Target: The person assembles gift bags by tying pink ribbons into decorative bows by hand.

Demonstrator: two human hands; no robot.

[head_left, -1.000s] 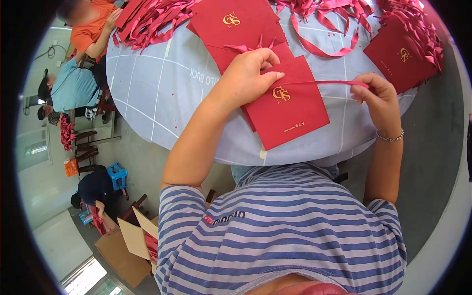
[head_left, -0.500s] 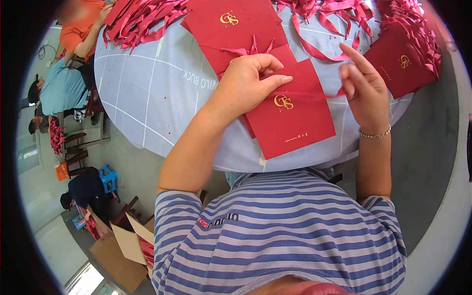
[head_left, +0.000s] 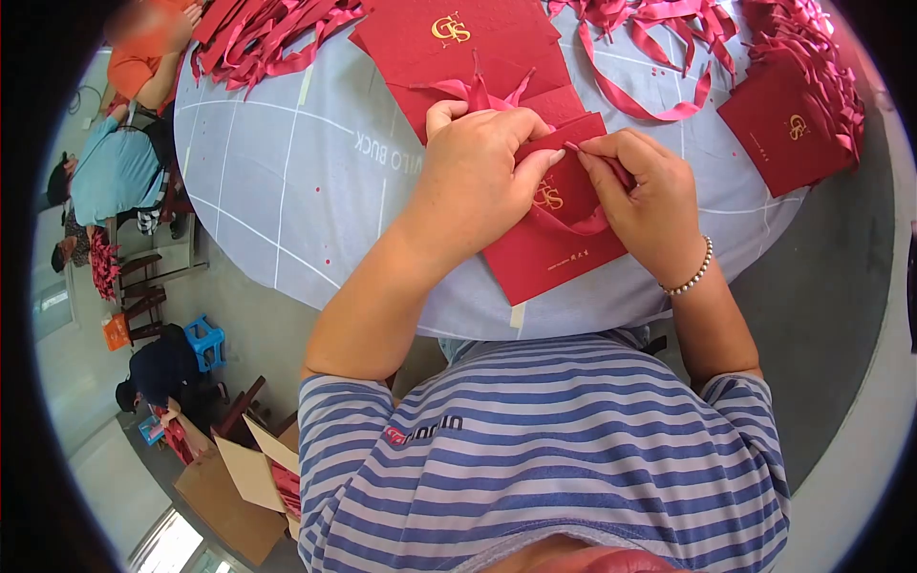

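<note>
A red paper bag (head_left: 535, 265) with gold lettering lies near the table's front edge, partly covered by my hands. My left hand (head_left: 489, 172) is closed on its upper edge, thumb toward the front. Just to the right, my right hand (head_left: 648, 196) pinches the end of a pink-red ribbon (head_left: 573, 225), its fingertips close to the left thumb at the bag's upper edge. The ribbon sags in a loop across the bag's front. Beneath and beyond are more red bags (head_left: 506, 53), one with a ribbon (head_left: 480, 91) standing up behind my left hand.
Loose ribbons (head_left: 626, 95) lie at the far side of the cloth-covered table (head_left: 277, 191). Bags with ribbons (head_left: 788, 129) are stacked at the right, others (head_left: 258, 43) at the far left. People, a blue stool (head_left: 204, 342) and an open cardboard box (head_left: 250, 473) are at left.
My right hand has come left and down from beside the bag to its upper edge, bringing the ribbon end. The ribbon now loops over the bag's front. My left hand stays on the bag.
</note>
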